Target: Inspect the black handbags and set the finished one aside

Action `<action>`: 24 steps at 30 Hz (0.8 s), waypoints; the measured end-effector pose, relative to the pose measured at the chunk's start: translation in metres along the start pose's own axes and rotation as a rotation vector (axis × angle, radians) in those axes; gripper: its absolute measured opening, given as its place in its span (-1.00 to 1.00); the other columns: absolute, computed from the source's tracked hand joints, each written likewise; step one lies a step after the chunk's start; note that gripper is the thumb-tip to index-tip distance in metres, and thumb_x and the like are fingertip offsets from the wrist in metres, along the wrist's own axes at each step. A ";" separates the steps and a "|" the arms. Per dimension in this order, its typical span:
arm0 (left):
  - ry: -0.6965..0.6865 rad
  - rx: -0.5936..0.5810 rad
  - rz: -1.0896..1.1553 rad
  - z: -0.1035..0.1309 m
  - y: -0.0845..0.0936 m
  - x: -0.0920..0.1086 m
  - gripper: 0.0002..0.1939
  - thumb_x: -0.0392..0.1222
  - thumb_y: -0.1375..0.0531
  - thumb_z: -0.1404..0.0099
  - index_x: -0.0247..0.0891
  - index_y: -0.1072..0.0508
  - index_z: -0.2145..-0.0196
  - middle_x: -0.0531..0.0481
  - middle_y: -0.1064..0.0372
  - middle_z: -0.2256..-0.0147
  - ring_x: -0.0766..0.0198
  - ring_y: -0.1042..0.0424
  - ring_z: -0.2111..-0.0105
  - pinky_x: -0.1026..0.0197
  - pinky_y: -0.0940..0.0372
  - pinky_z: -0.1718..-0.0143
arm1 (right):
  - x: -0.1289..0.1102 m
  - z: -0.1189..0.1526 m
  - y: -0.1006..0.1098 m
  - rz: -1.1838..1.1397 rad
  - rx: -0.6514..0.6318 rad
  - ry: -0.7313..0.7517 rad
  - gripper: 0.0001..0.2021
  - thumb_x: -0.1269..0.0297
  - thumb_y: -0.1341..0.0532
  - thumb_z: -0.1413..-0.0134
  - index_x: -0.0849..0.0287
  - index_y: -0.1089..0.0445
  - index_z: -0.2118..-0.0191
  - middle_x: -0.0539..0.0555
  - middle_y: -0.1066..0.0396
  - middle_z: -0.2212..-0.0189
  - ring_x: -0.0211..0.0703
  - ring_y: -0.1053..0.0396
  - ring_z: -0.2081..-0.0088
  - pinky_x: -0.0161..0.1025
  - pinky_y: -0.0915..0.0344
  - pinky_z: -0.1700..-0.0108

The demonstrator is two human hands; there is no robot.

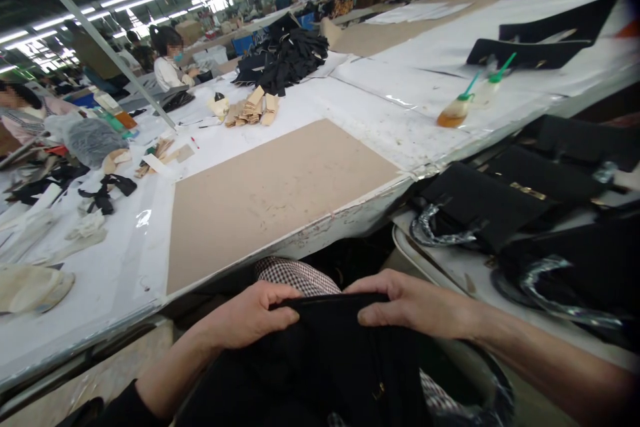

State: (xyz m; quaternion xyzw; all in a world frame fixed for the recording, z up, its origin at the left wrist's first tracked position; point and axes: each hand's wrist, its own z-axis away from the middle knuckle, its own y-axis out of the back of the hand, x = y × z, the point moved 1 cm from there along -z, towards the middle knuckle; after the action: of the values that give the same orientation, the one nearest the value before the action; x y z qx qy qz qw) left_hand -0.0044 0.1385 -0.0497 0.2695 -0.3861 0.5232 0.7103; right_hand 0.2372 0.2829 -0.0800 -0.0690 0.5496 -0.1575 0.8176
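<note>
A black handbag (320, 367) lies across my lap, over checked cloth, with a small gold-coloured metal piece low on its right. My left hand (255, 313) pinches the bag's upper edge, thumb on the near face and fingers behind. On the same edge, a short way to the right, my right hand (395, 303) grips in a like manner. The fingers behind the edge are partly hidden. A plastic-wrapped band curves out beside the bag at lower right; I cannot tell whether it belongs to the bag.
Ahead is a white-covered table with a brown board (285, 193). On it are tan pieces (253, 109), a black fabric pile (285, 53) and a bottle of amber liquid (454, 111). More black bags (485, 197) with plastic-wrapped handles lie to my right. Co-workers sit at far left.
</note>
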 end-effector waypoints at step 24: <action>0.050 -0.122 0.220 0.005 -0.004 -0.020 -0.68 -0.19 -0.29 -0.27 -0.36 -0.59 0.05 -0.10 -0.53 0.17 0.27 -0.43 0.30 0.32 -0.31 0.22 | 0.003 -0.018 0.025 0.297 -0.264 -0.017 -0.58 0.00 -0.24 -0.24 0.28 -0.56 0.06 0.03 -0.49 0.36 -0.21 -0.39 0.32 -0.39 -0.32 0.22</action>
State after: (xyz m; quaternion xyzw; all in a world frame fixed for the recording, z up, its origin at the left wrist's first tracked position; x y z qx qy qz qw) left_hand -0.0045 0.1229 -0.0636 0.1688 -0.4267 0.5802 0.6730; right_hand 0.2267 0.3059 -0.0967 -0.0950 0.5627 0.0387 0.8203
